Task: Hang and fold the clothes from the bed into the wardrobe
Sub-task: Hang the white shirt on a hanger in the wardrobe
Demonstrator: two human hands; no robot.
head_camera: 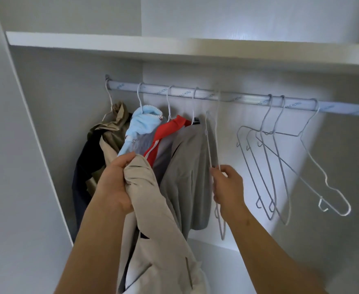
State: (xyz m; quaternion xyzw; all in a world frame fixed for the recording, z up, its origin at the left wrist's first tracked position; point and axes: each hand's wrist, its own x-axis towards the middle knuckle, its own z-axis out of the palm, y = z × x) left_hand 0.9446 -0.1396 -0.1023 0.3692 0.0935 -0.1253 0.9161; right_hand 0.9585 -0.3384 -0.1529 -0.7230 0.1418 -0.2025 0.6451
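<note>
Left hand [115, 181] gripping beige garment [153, 225], right hand [227, 186] pinching wire hanger [209, 143], white wardrobe rail [244, 98] under shelf [174, 46]

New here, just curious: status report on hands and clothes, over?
Left hand grips beige garment. Right hand pinches empty wire hanger below the rail. Grey shirt hangs close beside it, nothing blocking.
</note>
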